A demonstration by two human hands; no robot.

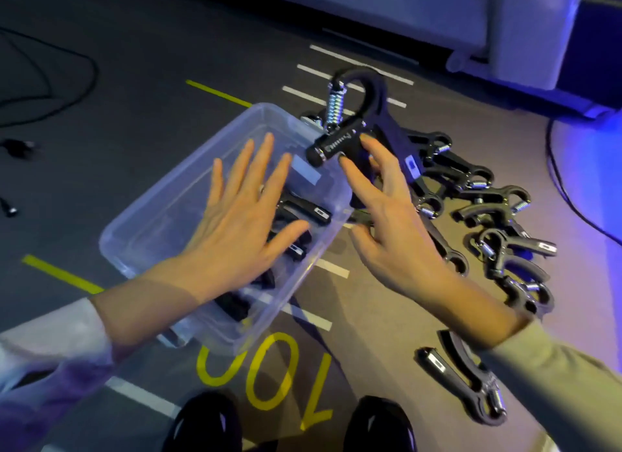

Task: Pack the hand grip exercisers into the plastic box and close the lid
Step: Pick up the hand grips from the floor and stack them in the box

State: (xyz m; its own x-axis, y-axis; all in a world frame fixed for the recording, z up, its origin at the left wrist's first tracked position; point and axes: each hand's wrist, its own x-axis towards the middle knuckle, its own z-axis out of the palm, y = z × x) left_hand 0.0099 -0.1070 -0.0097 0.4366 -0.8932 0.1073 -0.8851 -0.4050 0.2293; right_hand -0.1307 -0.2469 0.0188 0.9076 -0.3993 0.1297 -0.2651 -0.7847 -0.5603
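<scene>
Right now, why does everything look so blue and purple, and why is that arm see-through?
Head view: blue-violet light comes from the right, tinting the floor; the left hand and its sleeve smear ghostly from motion blur over the plastic box; the right hand and its gripped exerciser look sharper; the wide lens bends edges.

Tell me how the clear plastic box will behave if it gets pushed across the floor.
The plastic box would probably slide easily: it looks thin-walled and sits on smooth floor. Its walls may flex under a push. The few grip exercisers inside lie loose, so they would likely shift and rattle. The left hand spread over it should steady it.
</scene>
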